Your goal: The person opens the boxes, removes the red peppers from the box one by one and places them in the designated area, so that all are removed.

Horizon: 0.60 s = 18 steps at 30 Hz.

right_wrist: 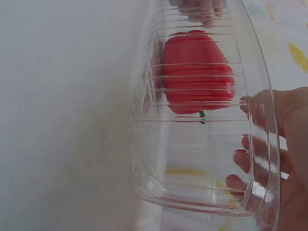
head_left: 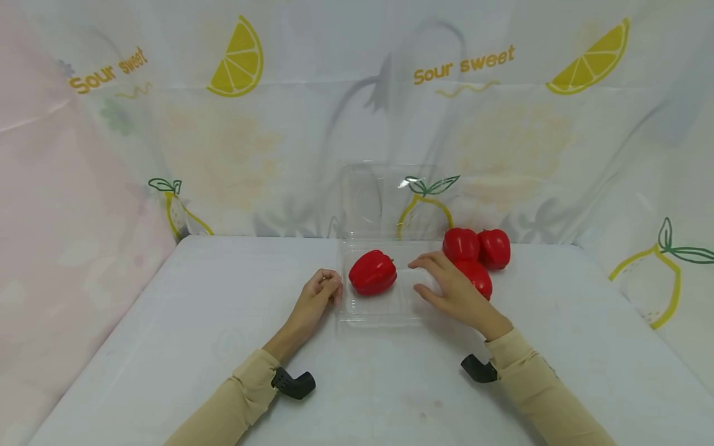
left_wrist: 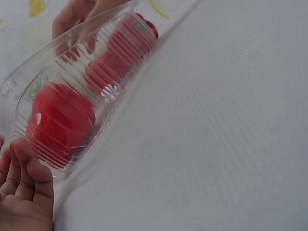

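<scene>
A red bell pepper (head_left: 372, 272) lies on its side in the left part of a clear plastic clamshell box (head_left: 385, 314). The box's lid (head_left: 362, 198) stands raised at the back. My left hand (head_left: 313, 303) is at the box's left side, its bent fingers (left_wrist: 21, 156) holding the edge; the thumb's contact is partly hidden. Over the box's right side is my right hand (head_left: 454, 291), fingers spread and slightly bent, with nothing between them. Through the clear wall in the right wrist view, the pepper (right_wrist: 197, 72) shows its green stem.
Just right of the box, behind my right hand, three more red bell peppers (head_left: 460, 245) sit close together; the hand partly covers the nearest one (head_left: 476, 277). White cloth covers the table (head_left: 251, 266), and a lemon-printed curtain (head_left: 301, 136) hangs behind it.
</scene>
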{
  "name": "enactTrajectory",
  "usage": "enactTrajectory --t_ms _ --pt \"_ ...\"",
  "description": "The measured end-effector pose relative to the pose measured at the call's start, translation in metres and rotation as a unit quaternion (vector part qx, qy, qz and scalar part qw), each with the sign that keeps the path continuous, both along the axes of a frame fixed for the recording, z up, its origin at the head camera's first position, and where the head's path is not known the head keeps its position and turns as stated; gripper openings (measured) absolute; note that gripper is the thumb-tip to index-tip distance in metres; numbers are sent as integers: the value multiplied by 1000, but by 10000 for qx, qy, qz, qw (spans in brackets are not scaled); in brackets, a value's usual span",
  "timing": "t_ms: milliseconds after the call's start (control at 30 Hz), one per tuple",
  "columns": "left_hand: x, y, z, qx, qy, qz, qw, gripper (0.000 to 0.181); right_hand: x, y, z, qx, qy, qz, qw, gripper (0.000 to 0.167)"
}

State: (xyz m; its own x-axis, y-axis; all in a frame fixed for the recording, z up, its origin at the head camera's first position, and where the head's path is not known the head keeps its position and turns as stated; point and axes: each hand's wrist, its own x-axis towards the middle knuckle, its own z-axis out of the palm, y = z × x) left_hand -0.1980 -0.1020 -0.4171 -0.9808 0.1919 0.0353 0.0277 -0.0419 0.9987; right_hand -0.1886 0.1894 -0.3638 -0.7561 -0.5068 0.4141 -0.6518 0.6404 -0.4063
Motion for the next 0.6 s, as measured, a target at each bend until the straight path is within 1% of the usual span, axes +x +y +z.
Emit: enactTrajectory --t_ms 233,367,600 --pt "1 -1 1 52 6 3 10000 14 -1 -8 0 72 174 42 9998 48" --pt "1 -1 2 82 -42 -16 10000 12 -2 -15 1 199 237 75 9995 50" --pt "-1 -1 -1 102 -41 -57 9999 15 -2 -23 5 421 324 66 9986 50"
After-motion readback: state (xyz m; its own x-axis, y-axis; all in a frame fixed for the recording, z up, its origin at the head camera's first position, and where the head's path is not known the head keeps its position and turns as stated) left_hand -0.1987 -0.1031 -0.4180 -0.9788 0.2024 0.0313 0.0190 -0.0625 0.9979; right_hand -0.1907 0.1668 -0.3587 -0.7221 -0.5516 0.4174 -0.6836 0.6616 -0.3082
